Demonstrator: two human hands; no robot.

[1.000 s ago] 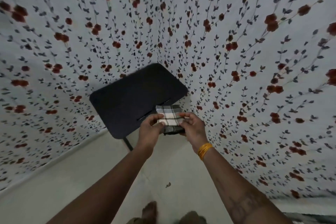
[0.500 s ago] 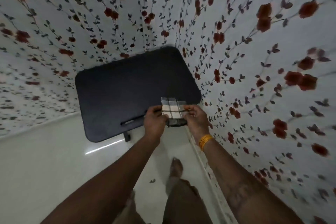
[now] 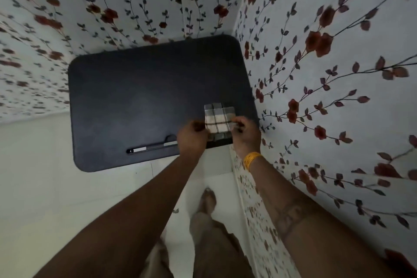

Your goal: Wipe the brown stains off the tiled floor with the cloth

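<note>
A folded checked cloth (image 3: pixel 218 117), white with dark stripes, is held over the near right corner of a small black table (image 3: pixel 140 97). My left hand (image 3: pixel 191 136) grips its left edge and my right hand (image 3: pixel 244 134), with a yellow bangle at the wrist, pinches its right edge. The pale tiled floor (image 3: pixel 67 187) lies below; one small dark speck (image 3: pixel 175 211) lies on it near my foot. No brown stains are plain to see.
The black table stands in a room corner between two walls with red-flower wallpaper (image 3: pixel 338 74). A groove with a pen-like object (image 3: pixel 149 148) runs along the table's near edge. My bare foot (image 3: pixel 207 201) and trouser leg are on the floor below.
The view has dropped and closed in on the table, which now looks larger. My hands keep hold of the cloth over the table's near right corner. My foot has stepped forward.
</note>
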